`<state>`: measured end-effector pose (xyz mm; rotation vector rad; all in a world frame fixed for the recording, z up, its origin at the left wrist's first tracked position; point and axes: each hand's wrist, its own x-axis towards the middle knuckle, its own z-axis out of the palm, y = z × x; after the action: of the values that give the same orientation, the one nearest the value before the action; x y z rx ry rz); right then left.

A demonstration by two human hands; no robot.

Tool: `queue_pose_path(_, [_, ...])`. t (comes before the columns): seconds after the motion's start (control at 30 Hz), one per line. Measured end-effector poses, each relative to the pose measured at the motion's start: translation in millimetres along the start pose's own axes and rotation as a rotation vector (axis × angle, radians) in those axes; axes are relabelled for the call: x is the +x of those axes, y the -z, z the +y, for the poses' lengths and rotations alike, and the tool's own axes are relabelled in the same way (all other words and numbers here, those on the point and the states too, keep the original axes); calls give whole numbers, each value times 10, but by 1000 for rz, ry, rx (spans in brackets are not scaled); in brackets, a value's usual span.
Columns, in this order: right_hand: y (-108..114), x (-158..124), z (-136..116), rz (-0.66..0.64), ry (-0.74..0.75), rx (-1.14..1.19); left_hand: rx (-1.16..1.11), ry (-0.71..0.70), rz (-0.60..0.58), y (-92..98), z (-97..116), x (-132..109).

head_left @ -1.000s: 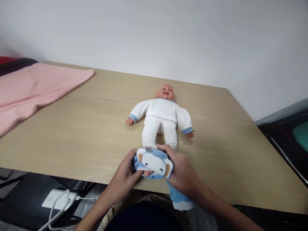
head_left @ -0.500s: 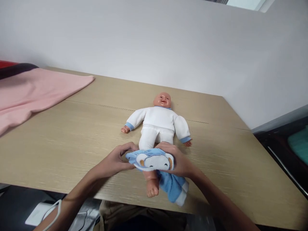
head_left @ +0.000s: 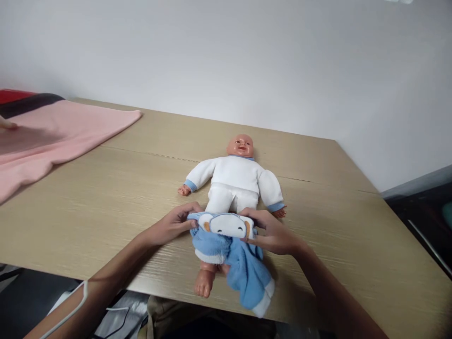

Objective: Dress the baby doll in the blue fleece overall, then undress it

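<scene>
On its back on the table lies a baby doll [head_left: 235,172] in a white top with blue cuffs, its head toward the wall. Blue doll pants [head_left: 212,245] with white hems and a white animal-face patch are around its lower legs. My left hand [head_left: 178,223] pinches the waistband at its left end. The right end is gripped by my right hand [head_left: 270,230], fingers over the patch's edge. One bare doll foot [head_left: 204,281] pokes out below the left pant leg. The right pant leg [head_left: 252,282] hangs out to the side, and the other foot is hidden.
A pink blanket [head_left: 63,132] covers the left side of the wooden table [head_left: 148,169]. Another person's fingers [head_left: 7,123] show at the far left edge. Behind stands a white wall [head_left: 212,61]; a dark object [head_left: 423,212] is beyond the table's right edge.
The waistband has been drawn slightly up the doll's legs and spread wider. The left pant leg now hangs down around the leg. Another person's fingers have appeared over the blanket.
</scene>
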<state>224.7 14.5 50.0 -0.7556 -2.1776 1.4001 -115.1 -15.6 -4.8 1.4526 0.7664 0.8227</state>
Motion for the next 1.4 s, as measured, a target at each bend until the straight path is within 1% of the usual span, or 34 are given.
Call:
queue_pose_path(0.1, [46, -60, 74, 50, -49, -15, 80, 28, -5, -4, 57, -15])
queue_pose_path(0.2, [8, -97, 131, 90, -141, 34, 197, 56, -5, -20, 169, 13])
queue_pose_path(0.23, [-14, -104, 136, 111, -174, 64, 253, 44, 11, -25, 212, 32])
queue_pose_path(0.3, [-48, -115, 127, 167, -213, 105, 409, -34, 82, -40, 310, 88])
queue_pose_path(0.37, [-55, -124, 106, 195, -207, 125, 584, -122, 164, -73, 434, 164])
queue_pose_path(0.4, [-48, -130, 98, 189, -194, 139, 655, -146, 178, -99, 509, 212])
queue_pose_path(0.43, [-36, -137, 94, 174, -178, 166, 706, -149, 164, -131, 593, 268])
queue_pose_path(0.5, [-7, -154, 100, 136, -147, 259, 747, -127, 76, -205, 778, 414])
queue_pose_path(0.6, [22, -176, 129, 96, -126, 432, 745, -66, -53, -288, 1038, 713])
queue_pose_path(0.63, [26, -179, 139, 89, -122, 466, 733, -40, -135, -299, 1104, 826])
queue_pose_path(0.7, [32, -179, 151, 92, -112, 485, 700, 11, -360, -301, 1191, 1047])
queue_pose_path(0.77, [48, -175, 149, 93, -98, 473, 624, 48, -569, -291, 1214, 1229])
queue_pose_path(0.8, [65, -175, 144, 86, -97, 464, 570, 57, -644, -288, 1203, 1297])
queue_pose_path(0.83, [88, -180, 136, 73, -104, 454, 514, 58, -691, -287, 1180, 1347])
queue_pose_path(0.9, [152, -203, 118, 25, -147, 405, 435, 44, -708, -286, 1106, 1399])
queue_pose_path(1.0, [257, -262, 94, -119, -233, 198, 378, 65, -655, -280, 987, 1394])
queue_pose_path(1.07, [302, -292, 83, -220, -249, 95, 323, 128, -699, -275, 942, 1371])
queue_pose_path(1.1, [313, -300, 81, -244, -239, 87, 298, 151, -743, -275, 933, 1361])
queue_pose_path(1.13, [318, -304, 80, -239, -217, 113, 280, 166, -792, -277, 931, 1352])
queue_pose_path(1.2, [313, -308, 87, -163, -149, 223, 266, 180, -878, -292, 937, 1343])
queue_pose_path(1.27, [298, -320, 109, -46, -101, 319, 250, 176, -911, -315, 941, 1342])
queue_pose_path(1.33, [280, -348, 141, 103, -126, 382, 205, 155, -907, -339, 929, 1348])
queue_pose_path(1.4, [267, -380, 168, 215, -212, 430, 144, 122, -897, -356, 898, 1356])
